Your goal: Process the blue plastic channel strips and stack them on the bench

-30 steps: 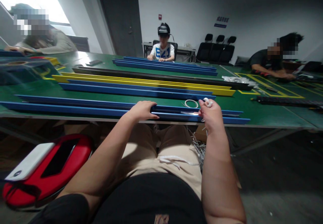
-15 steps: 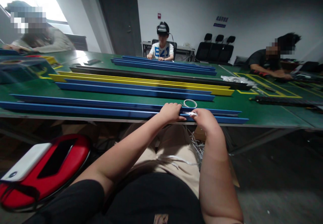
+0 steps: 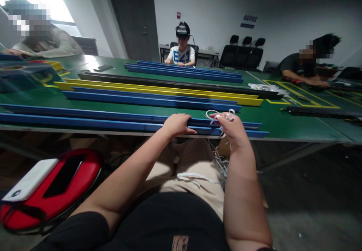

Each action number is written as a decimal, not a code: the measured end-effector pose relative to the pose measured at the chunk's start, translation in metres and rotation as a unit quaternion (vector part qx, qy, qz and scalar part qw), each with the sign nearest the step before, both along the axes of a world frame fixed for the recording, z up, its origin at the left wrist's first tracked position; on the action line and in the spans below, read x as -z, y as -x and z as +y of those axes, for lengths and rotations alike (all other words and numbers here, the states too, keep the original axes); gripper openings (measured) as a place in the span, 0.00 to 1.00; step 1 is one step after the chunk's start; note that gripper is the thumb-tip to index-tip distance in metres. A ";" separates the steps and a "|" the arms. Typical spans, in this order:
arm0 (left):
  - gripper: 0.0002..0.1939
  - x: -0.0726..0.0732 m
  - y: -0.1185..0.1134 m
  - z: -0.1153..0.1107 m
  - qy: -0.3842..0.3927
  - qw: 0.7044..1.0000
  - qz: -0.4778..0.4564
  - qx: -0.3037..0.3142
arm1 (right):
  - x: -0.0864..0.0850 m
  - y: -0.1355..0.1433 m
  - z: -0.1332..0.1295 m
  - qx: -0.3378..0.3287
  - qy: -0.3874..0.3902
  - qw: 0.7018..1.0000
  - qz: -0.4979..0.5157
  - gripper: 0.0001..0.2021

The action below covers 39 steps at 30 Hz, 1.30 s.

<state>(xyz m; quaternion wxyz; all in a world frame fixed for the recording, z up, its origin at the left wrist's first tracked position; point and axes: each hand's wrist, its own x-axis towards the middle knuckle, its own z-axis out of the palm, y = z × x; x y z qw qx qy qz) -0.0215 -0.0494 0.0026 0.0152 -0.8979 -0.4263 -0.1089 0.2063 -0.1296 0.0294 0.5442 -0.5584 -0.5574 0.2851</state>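
Observation:
A long blue channel strip (image 3: 113,124) lies along the near edge of the green table, running out of view at the left. My left hand (image 3: 177,124) grips its near wall, thumb on the outside and fingers curled over into the groove. Farther right, my right hand (image 3: 234,127) is closed on a crumpled thin white strip (image 3: 215,119) whose loops stick out around the fingers. It is held just over the channel's right part. Just behind the channel, a white ring-shaped coil (image 3: 209,113) is partly covered by the strip and hand.
Beyond lie another blue channel (image 3: 149,101), a yellow channel (image 3: 249,101), a black bar (image 3: 175,85) and more blue channels (image 3: 183,73). Clear plastic bags (image 3: 264,88) rest at right. A red stool (image 3: 87,168) stands at lower left. Three people sit around the table.
The blue channel has slid left, and my left hand has moved left with it. My right hand has lifted slightly to the right, and the white strip now shows larger, looped and crumpled.

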 end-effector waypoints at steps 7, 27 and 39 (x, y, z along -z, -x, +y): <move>0.43 0.002 0.094 0.018 0.019 0.999 0.004 -0.035 | 0.000 -0.008 -0.005 0.013 0.010 1.000 0.000 0.10; 0.39 0.002 -0.001 0.001 0.010 0.999 0.027 0.019 | 0.015 -0.025 0.006 0.022 0.107 0.888 -0.446 0.11; 0.42 0.002 -0.069 -0.003 0.000 1.000 0.001 0.021 | 0.003 -0.029 -0.005 0.010 -0.014 0.986 -0.168 0.16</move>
